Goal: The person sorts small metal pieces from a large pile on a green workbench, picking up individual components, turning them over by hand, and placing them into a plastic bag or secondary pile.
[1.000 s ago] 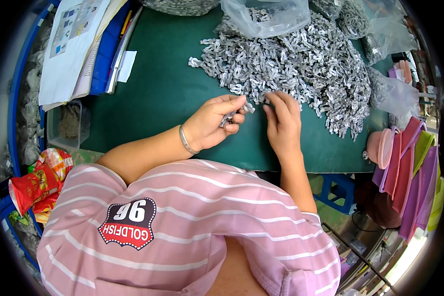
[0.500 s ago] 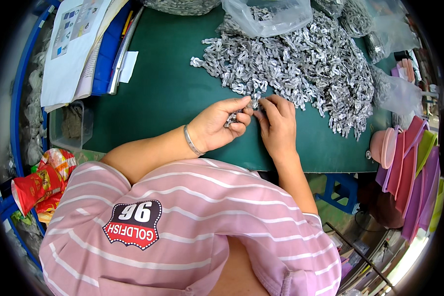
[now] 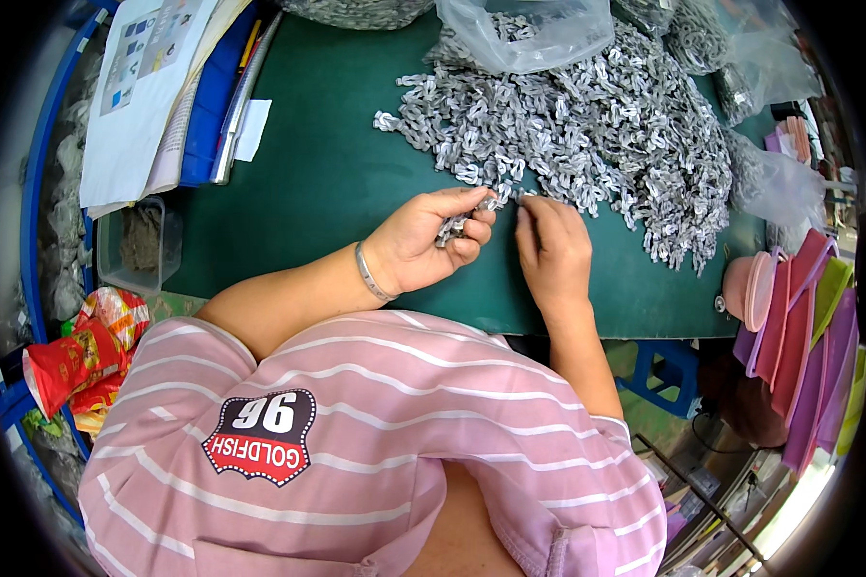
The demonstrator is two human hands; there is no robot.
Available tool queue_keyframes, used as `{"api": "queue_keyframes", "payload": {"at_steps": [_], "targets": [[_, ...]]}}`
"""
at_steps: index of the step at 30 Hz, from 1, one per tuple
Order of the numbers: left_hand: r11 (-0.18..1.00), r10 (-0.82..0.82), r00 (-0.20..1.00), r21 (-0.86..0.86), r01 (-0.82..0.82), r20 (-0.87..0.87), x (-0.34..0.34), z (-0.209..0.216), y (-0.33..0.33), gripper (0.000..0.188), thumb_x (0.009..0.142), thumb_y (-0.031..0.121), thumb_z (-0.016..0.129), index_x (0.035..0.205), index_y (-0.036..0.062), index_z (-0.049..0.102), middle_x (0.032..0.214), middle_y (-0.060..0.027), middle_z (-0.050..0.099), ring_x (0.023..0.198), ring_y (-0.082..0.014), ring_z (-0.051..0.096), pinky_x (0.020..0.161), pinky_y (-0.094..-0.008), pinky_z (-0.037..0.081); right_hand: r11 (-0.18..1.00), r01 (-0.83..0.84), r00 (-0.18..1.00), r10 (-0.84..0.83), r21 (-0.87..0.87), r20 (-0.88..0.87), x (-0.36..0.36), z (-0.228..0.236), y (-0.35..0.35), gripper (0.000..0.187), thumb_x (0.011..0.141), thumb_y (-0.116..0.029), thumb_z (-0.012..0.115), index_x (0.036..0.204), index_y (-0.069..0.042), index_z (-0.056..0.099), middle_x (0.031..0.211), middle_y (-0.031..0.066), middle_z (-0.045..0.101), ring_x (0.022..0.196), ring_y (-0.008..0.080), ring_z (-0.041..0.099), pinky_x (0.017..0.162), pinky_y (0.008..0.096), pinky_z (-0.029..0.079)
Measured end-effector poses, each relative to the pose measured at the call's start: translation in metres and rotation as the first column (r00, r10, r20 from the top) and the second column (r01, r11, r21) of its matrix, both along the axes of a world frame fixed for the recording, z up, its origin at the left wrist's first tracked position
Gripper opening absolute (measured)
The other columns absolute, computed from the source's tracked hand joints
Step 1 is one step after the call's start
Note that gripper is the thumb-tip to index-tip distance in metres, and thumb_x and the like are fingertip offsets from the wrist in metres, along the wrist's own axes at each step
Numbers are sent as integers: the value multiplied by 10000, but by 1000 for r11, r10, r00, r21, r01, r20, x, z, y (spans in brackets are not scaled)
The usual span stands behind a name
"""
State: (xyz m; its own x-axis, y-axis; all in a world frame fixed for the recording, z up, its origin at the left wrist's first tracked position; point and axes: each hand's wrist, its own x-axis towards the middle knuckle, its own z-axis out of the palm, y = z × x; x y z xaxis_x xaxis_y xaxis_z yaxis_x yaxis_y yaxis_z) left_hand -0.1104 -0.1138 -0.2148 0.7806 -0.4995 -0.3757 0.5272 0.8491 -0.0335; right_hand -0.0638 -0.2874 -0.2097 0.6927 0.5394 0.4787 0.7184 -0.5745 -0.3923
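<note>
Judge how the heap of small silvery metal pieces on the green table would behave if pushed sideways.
The heap of small silvery metal pieces would probably spread and scatter rather than slide as one, since the pieces lie loose. Each looks light and stiff: the left hand holds several. Their bent shapes may snag together.

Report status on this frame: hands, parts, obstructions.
Left hand closed on a clutch of small metal clips. Right hand pinching one clip at the edge of the big clip pile on the green mat. Nothing between hands and pile.
</note>
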Motion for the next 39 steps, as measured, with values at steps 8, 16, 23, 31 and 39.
{"api": "queue_keyframes", "payload": {"at_steps": [8, 16, 23, 31, 39], "targets": [[999, -32, 999, -37, 31, -27, 0, 1, 0, 149, 918, 158, 446, 960, 27, 503, 767, -7, 442, 611, -62, 391, 453, -165, 335, 972, 141, 946, -77, 187, -316, -4, 3, -6, 83, 741, 42, 606, 820, 17, 612, 801, 141, 614, 704, 257, 612, 633, 304, 487], [999, -36, 999, 13, 35, 35, 1, 2, 1, 158, 917, 162, 449, 974, 23, 496, 771, -15, 459, 601, -68, 410, 460, -169, 363, 760, 442, 511, 223, 476, -830, -8, 15, -14, 85, 814, 30, 563, 884, 58, 602, 823, 109, 623, 723, 165, 635, 617, 242, 519], [945, -38, 990, 328, -8, 135, -2, 8, -4, 164, 906, 167, 475, 947, 21, 540, 804, -41, 544, 661, -98, 511, 503, -186, 422, 609, 505, 344, 507, 611, -790, -10, 15, -17, 107, 819, 48, 541, 918, 78, 570, 879, 141, 607, 782, 216, 637, 666, 268, 545], [875, -119, 958, 484, -24, 262, -6, 6, -10, 145, 873, 160, 548, 932, 29, 571, 783, -28, 565, 665, -88, 548, 503, -199, 445, 569, 322, 567, 524, 756, -636, -14, 13, -14, 112, 757, 96, 581, 853, 43, 599, 857, 122, 603, 811, 197, 618, 679, 271, 532], [853, -68, 983, 520, -31, 169, -4, 11, -11, 140, 877, 155, 542, 923, 28, 577, 764, -17, 557, 640, -63, 514, 500, -179, 424, 815, 95, 908, 165, 572, -385, -20, 19, -4, 147, 718, 90, 605, 840, 10, 593, 827, 121, 610, 711, 199, 592, 614, 261, 478]]}}
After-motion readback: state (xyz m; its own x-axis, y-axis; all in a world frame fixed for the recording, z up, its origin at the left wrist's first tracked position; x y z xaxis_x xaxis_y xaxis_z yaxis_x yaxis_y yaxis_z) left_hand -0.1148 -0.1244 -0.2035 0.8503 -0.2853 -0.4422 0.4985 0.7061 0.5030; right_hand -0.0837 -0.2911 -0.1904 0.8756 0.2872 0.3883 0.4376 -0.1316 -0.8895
